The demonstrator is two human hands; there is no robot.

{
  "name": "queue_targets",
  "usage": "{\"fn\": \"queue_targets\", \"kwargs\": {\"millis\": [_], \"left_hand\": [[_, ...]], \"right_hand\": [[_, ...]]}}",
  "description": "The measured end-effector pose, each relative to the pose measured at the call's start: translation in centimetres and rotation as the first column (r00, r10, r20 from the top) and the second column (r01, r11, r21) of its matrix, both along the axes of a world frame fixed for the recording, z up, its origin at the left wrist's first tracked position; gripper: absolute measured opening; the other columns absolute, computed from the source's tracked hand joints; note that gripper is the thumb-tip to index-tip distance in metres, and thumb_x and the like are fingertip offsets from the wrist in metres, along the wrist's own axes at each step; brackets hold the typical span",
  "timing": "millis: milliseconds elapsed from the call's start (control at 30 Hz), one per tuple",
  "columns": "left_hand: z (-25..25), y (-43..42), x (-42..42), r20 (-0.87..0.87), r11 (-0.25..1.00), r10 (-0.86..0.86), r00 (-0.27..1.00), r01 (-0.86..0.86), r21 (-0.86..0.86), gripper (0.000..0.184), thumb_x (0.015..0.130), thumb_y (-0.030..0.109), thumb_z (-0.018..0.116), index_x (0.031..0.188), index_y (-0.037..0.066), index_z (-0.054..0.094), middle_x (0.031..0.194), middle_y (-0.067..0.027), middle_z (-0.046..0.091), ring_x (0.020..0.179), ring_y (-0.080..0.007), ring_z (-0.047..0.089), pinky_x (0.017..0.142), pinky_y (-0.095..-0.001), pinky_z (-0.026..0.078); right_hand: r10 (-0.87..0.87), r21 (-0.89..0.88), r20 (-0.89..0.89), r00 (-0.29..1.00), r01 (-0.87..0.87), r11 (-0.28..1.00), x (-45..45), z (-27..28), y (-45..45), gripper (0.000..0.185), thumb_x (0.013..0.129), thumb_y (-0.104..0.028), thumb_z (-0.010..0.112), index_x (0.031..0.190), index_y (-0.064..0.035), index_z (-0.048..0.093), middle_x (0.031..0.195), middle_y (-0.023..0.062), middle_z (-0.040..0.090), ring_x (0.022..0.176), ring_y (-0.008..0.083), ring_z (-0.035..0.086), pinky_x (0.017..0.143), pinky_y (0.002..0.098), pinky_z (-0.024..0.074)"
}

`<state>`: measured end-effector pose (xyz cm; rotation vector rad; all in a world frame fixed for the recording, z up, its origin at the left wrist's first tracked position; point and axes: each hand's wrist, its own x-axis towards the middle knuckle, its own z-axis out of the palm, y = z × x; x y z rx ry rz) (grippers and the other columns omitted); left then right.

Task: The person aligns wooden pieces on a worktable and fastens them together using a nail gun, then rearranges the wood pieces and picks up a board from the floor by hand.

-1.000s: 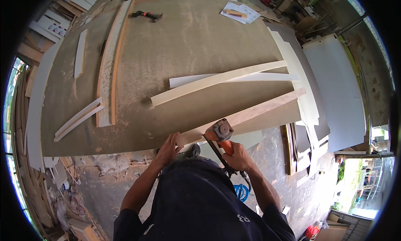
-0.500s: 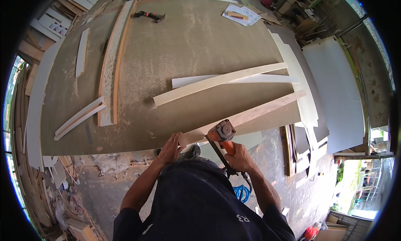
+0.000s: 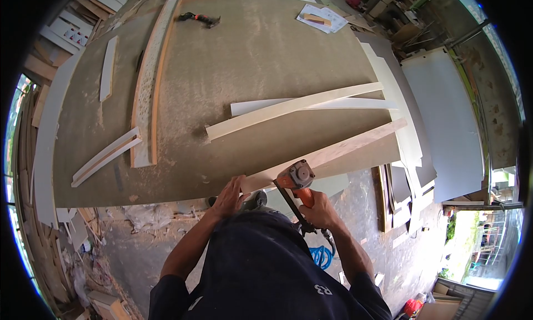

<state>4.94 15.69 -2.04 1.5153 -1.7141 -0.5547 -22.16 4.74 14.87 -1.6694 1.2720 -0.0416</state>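
Note:
My right hand (image 3: 319,210) is closed round the orange handle of a nail gun (image 3: 296,177), whose nose rests against a long pale wooden board (image 3: 338,148). This board runs along the near edge of the worktable, up to the right. At its near left end my left hand (image 3: 229,198) grips the board, with the fingers on its upper side and the thumb partly hidden. Beyond it, a cream wooden strip (image 3: 266,116) lies across a white strip (image 3: 355,103). A blue coiled air hose (image 3: 321,257) hangs below the nail gun.
The worktable (image 3: 239,64) carries a long slatted wooden piece (image 3: 147,87), short white strips (image 3: 108,70), a black and orange tool (image 3: 199,19) and paper sheets (image 3: 337,21) with a wood block. Large panels (image 3: 444,126) lean at the right. Scraps (image 3: 147,215) litter the floor below.
Both hands, the nail gun and the long board keep nearly the same places. Only a very slight shift of the view is visible.

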Motion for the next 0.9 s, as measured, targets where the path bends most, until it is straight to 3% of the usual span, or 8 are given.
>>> {"fn": "queue_targets", "kwargs": {"millis": [333, 400, 433, 733, 900], "left_hand": [[0.0, 0.0, 0.1, -0.036, 0.999, -0.021, 0.999, 0.022, 0.038, 0.062, 0.089, 0.010, 0.070, 0.138, -0.005, 0.036, 0.128, -0.0279, 0.050, 0.114, -0.0468, 0.054, 0.095, -0.0498, 0.047], [0.2, -0.1, 0.1, -0.039, 1.000, -0.020, 0.999, 0.021, 0.005, 0.061, 0.089, 0.011, 0.070, 0.137, -0.005, 0.036, 0.128, -0.0275, 0.050, 0.114, -0.0466, 0.054, 0.095, -0.0497, 0.047], [0.6, -0.1, 0.1, -0.036, 1.000, -0.024, 0.999, 0.024, -0.004, 0.061, 0.089, 0.011, 0.070, 0.137, -0.005, 0.036, 0.128, -0.0274, 0.050, 0.114, -0.0463, 0.054, 0.095, -0.0496, 0.047], [0.8, -0.2, 0.6, -0.046, 0.998, -0.062, 0.997, 0.062, -0.010, 0.063, 0.086, 0.008, 0.071, 0.137, -0.004, 0.034, 0.126, -0.0266, 0.051, 0.113, -0.0454, 0.054, 0.093, -0.0484, 0.048], [0.2, -0.2, 0.6, -0.065, 0.998, -0.068, 0.996, 0.069, 0.009, 0.064, 0.086, 0.007, 0.071, 0.137, -0.003, 0.034, 0.123, -0.0253, 0.052, 0.112, -0.0453, 0.055, 0.093, -0.0486, 0.048]], "right_hand": [[0.028, -0.005, 0.023, 0.999, -0.028, 1.000, 1.6, 1.1, 0.9, 0.042, 0.075, -0.014, 0.064, 0.113, 0.0045, 0.063, 0.084, 0.0251, 0.066, 0.079, 0.0351, 0.066, 0.078, 0.0417, 0.0510], [0.141, -0.065, 0.088, 0.986, -0.136, 0.989, 2.4, 0.9, 0.8, 0.040, 0.074, -0.014, 0.063, 0.110, 0.0049, 0.063, 0.083, 0.0250, 0.066, 0.077, 0.0347, 0.064, 0.077, 0.0424, 0.0504], [0.175, -0.033, 0.023, 0.984, -0.174, 0.984, 3.0, 0.9, 0.6, 0.038, 0.074, -0.013, 0.063, 0.107, 0.0051, 0.062, 0.081, 0.0252, 0.065, 0.074, 0.0349, 0.062, 0.074, 0.0430, 0.0497], [0.296, -0.117, 0.122, 0.947, -0.283, 0.952, 4.3, -1.2, 1.0, 0.032, 0.075, -0.012, 0.062, 0.101, 0.0060, 0.061, 0.080, 0.0267, 0.064, 0.072, 0.0386, 0.061, 0.070, 0.0443, 0.0486], [0.287, -0.043, 0.072, 0.955, -0.285, 0.958, 5.1, 0.3, 1.0, 0.032, 0.076, -0.012, 0.062, 0.101, 0.0058, 0.061, 0.080, 0.0270, 0.064, 0.073, 0.0393, 0.062, 0.071, 0.0443, 0.0487]]}}
